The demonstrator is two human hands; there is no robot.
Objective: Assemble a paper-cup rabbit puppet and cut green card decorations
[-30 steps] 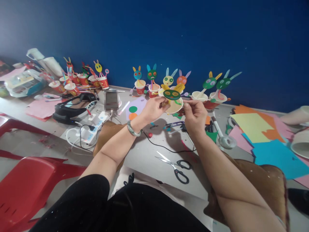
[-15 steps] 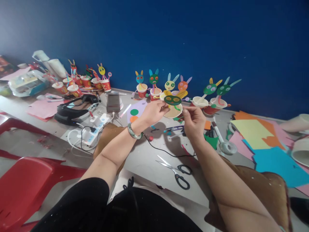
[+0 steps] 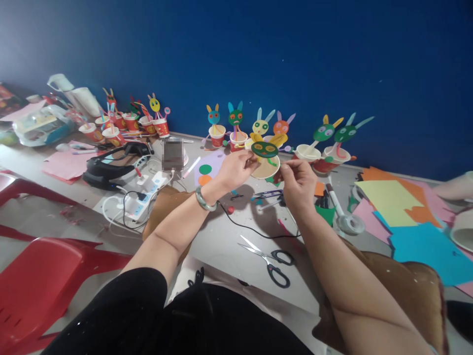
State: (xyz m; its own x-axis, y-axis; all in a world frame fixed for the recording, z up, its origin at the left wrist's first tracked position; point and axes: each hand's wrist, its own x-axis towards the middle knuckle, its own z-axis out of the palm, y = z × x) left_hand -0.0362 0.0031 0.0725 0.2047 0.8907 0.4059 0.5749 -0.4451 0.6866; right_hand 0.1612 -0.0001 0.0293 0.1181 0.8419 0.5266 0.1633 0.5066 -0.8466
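Observation:
In front of me a paper cup (image 3: 266, 172) is held up, its pale inside facing me. Above its rim stands a dark green paper face (image 3: 264, 149) with yellow ears and yellow eye rings; a green curl shows inside the cup. My left hand (image 3: 238, 168), with a bangle on the wrist, is closed on the cup's left side. At the right side of the cup, my right hand (image 3: 300, 183) has thumb and forefinger pinched together. Whatever is between those fingertips is too small or hidden to make out. Open-bladed scissors (image 3: 266, 257) lie below on the table.
Cups with rabbit-like paper faces (image 3: 235, 118) line the blue wall. Coloured paper sheets (image 3: 424, 251) and a tape roll (image 3: 351, 224) lie to the right. Leftward are a power strip (image 3: 146, 199), a black headset (image 3: 107, 170) and a red chair (image 3: 40, 281). A black cable (image 3: 258, 235) crosses the table.
The right hand's fingers have shifted slightly at the cup's right side, with the forefinger more bent. The cup stays in the left hand. The view has shifted a little.

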